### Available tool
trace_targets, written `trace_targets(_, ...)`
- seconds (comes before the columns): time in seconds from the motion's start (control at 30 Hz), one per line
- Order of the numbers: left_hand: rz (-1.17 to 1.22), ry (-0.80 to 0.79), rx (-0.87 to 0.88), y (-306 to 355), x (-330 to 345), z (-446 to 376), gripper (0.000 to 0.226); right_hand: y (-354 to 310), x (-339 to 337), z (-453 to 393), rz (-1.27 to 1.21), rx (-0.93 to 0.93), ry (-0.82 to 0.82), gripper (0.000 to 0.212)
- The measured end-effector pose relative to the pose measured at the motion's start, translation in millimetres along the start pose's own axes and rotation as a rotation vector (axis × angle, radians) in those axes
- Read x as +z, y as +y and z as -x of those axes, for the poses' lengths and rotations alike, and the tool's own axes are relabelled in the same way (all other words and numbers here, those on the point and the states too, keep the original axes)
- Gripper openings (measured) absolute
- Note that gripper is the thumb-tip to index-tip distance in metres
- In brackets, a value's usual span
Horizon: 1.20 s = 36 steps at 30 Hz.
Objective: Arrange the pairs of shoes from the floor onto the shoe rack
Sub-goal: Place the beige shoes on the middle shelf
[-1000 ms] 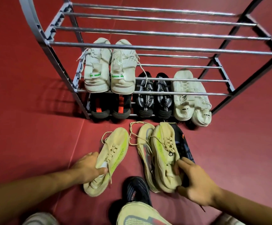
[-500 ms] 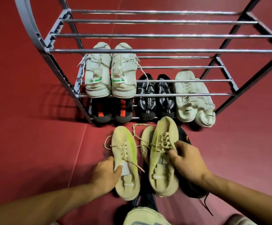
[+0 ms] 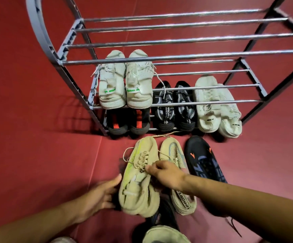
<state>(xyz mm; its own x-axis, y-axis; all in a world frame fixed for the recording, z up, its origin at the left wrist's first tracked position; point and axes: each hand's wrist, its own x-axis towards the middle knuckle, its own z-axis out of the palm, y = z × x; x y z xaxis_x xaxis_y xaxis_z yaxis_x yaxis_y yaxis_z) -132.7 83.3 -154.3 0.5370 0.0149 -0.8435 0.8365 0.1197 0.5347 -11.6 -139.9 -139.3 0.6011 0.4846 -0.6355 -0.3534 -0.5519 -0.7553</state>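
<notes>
Both beige knit sneakers with neon-yellow sides [image 3: 139, 179] now sit stacked, pinched by the right hand [image 3: 165, 174]; the left hand [image 3: 98, 195], fingers spread, touches their side. Next, I judge: lift the pair toward twelve o'clock onto the grey metal-bar shoe rack [image 3: 177, 57].

The two beige shoes with the lime stripe [image 3: 139, 179], which lay apart on the floor a second ago, one under each hand, are now stacked together in the right hand [image 3: 165, 174], whose fingers pinch them at the laces. The left hand [image 3: 98, 195] has let go of its shoe and now lies open just left of the stack. With the right shoe gone from on top of them, the beige shoe with the grey mesh [image 3: 177, 172] and the black shoe with orange marks [image 3: 205, 160] show in full.
</notes>
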Motion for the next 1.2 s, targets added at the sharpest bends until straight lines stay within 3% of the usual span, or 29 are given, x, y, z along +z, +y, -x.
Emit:
trace_targets(0.07,-0.020,-0.006,0.042,-4,17,3,0.060,-2,-2,2,-0.269,0.118,-0.001,0.027)
trace_targets(0.1,-0.002,0.009,0.056,-4,25,5,0.054,0,-4,3,-0.291,0.158,0.034,0.025)
trace_targets(0.17,0.035,0.050,0.102,1,37,4,0.053,9,-5,8,-0.157,0.221,0.084,0.026)
trace_targets(0.27,0.004,0.127,0.220,6,47,0,0.053,22,5,17,0.087,0.307,0.014,0.037)
trace_targets(0.4,0.024,0.209,0.276,-4,55,-2,0.013,23,10,22,0.239,0.216,0.051,0.038)
trace_targets(0.5,0.017,0.349,0.219,-9,51,1,0.027,19,8,22,0.410,0.127,0.084,0.046)
trace_targets(0.63,-0.366,0.479,0.361,4,40,34,0.039,18,1,40,0.359,0.016,0.284,0.038)
trace_targets(0.87,-0.405,0.265,0.701,54,45,102,0.054,20,-53,134,0.073,-0.280,0.486,0.028)
trace_targets(0.93,-0.471,0.270,0.784,66,59,112,0.053,10,-75,155,0.043,-0.345,0.529,0.024)
trace_targets(1.03,-0.389,0.274,0.838,99,93,118,0.048,-17,-111,168,0.066,-0.429,0.632,0.013)
trace_targets(1.13,-0.350,0.287,0.916,145,119,106,0.041,-47,-149,164,0.133,-0.479,0.734,0.028)
trace_targets(1.2,-0.409,0.309,0.958,179,132,93,0.037,-63,-176,152,0.182,-0.450,0.783,0.026)
